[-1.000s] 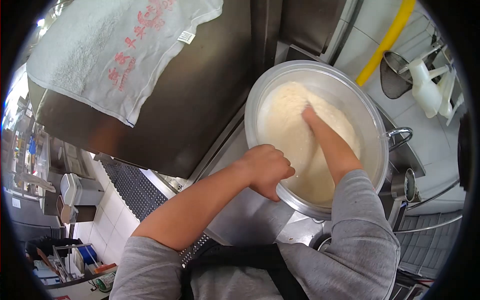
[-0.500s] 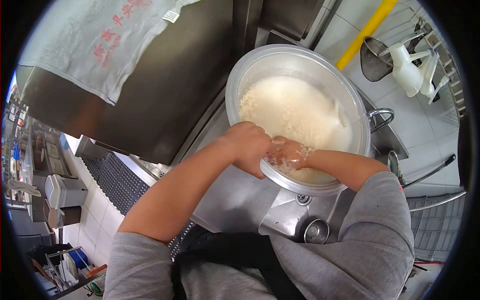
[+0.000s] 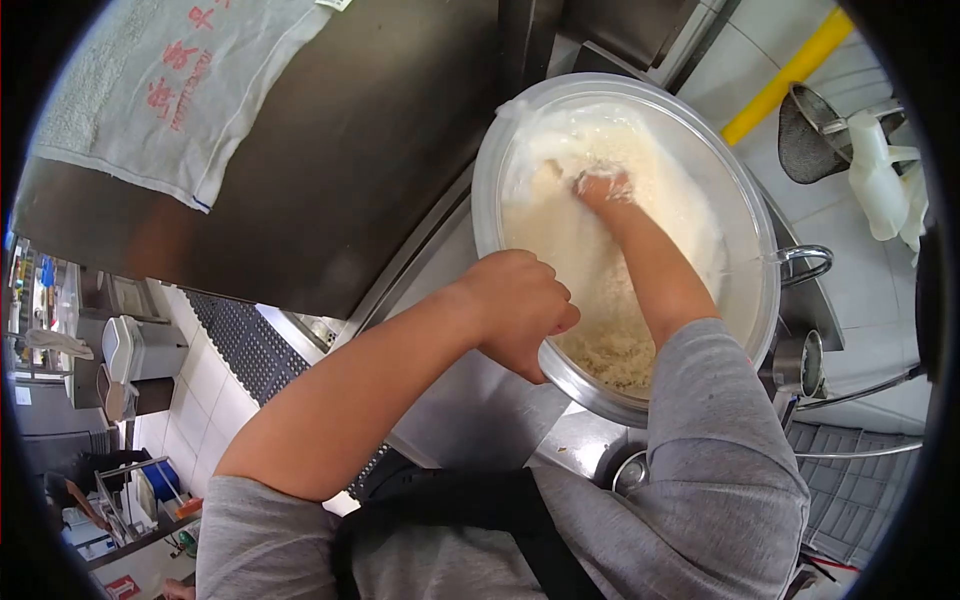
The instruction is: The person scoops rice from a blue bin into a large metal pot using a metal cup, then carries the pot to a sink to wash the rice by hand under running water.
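A large round metal pot [image 3: 487, 190] stands tilted over a steel sink, filled with cloudy white water [image 3: 675, 150] and rice [image 3: 610, 362]. My left hand [image 3: 525, 305] is closed around its near left rim, thumb side toward the opening. Inside, toward the far side, my right hand [image 3: 606, 188] is partly sunk in the milky water. Its fingers are hidden under the surface and froth. Wet rice shows in a heap along the near wall, below my right forearm. A loop handle [image 3: 810, 264] sticks out at the right.
Left of the pot rises a dark steel cabinet [image 3: 370, 130] with a grey towel [image 3: 150, 100] over it. A small metal cup [image 3: 630, 472] sits in the sink below. Mesh strainers [image 3: 815, 145] and white plastic bottles [image 3: 875, 180] hang at the right wall.
My right hand has moved from the near rim to the far part of the pot, through the rice. The rice now gathers near the front wall. My left hand keeps its grip on the rim.
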A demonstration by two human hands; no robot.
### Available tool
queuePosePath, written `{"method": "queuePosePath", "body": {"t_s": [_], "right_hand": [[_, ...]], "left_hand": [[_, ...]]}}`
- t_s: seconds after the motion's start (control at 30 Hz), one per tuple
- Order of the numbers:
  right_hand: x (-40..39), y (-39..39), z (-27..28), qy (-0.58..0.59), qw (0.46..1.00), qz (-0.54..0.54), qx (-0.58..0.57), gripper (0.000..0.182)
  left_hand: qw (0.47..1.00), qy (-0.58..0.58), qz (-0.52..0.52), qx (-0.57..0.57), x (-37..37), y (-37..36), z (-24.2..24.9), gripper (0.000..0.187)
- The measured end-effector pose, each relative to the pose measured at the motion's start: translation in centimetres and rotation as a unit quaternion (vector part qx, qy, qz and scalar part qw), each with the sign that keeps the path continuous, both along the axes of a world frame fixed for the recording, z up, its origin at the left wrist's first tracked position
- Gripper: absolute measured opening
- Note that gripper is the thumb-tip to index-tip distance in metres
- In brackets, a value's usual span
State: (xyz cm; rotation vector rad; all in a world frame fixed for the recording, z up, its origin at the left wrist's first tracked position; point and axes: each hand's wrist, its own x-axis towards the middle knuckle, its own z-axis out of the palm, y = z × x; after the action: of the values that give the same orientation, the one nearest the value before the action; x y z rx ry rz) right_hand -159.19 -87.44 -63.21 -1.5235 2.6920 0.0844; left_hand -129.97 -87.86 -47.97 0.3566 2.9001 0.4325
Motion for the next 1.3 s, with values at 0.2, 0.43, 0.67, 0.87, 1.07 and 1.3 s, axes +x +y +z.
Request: {"method": "queuePosePath", "body": {"t_s": [0.2, 0.43, 0.67, 0.87, 1.07, 1.3], "right_hand": [[-5.4, 3.5, 3.9, 0.002, 0.972, -0.22, 0.086, 0.063], [-8.4, 15.7, 2.8, -0.183, 0.932, -0.268, 0.162, 0.066], [6.2, 19.7, 7.9, -0.337, 0.917, -0.11, 0.185, 0.068], [15.0, 13.7, 7.0, -0.23, 0.938, -0.003, 0.261, 0.1], [6.9, 3.7, -0.7, -0.22, 0.948, -0.028, 0.23, 0.08], [-6.1, 4.6, 0.9, -0.119, 0.962, -0.193, 0.151, 0.055]], "left_hand": [[1.0, -0.019, -0.003, -0.014, 0.1, 0.1, 0.4, 0.048], [0.995, -0.09, 0.037, 0.014, -0.9, 0.2, 1.4, 0.075], [0.959, -0.255, 0.063, -0.104, -9.2, -0.8, -1.6, 0.094], [0.952, -0.158, 0.261, -0.006, -15.3, -2.0, -5.9, 0.09], [0.929, -0.135, 0.342, 0.028, -16.7, -3.7, -7.4, 0.078], [0.881, -0.203, 0.428, -0.016, -16.1, -4.1, -6.5, 0.074]]}}
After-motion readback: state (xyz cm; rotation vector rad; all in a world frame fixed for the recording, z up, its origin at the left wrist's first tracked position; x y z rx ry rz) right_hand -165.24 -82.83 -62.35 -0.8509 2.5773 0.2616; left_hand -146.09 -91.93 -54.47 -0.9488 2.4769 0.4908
